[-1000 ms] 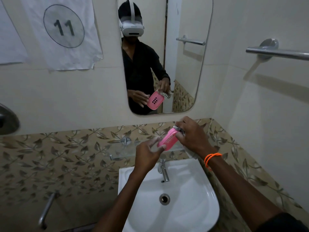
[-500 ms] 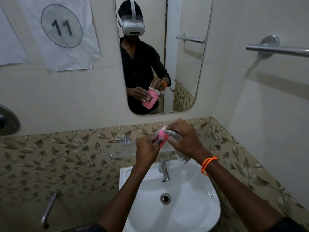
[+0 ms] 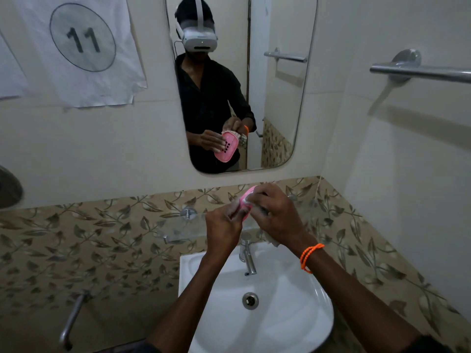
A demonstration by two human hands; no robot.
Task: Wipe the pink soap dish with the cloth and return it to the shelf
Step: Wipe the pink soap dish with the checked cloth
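Observation:
My left hand (image 3: 223, 225) grips the pink soap dish (image 3: 245, 203) on edge above the basin, fingers curled round its lower side. My right hand (image 3: 274, 212) holds a pale cloth (image 3: 273, 240) bunched against the dish's top rim; a tail of the cloth hangs below the palm. Most of the dish is hidden between the two hands. The mirror (image 3: 280, 123) reflects the dish's slotted underside. The glass shelf (image 3: 183, 226) runs along the wall just behind and below my hands.
A white basin (image 3: 300, 314) with a chrome tap (image 3: 247, 258) lies directly under my hands. A towel bar (image 3: 420, 72) juts from the right wall. A paper sheet marked 11 (image 3: 84, 39) hangs upper left. A metal handle (image 3: 72, 319) sits lower left.
Both hands have drawn closer together, and the right hand with the cloth has slid over the dish's upper edge. The dish has turned more upright.

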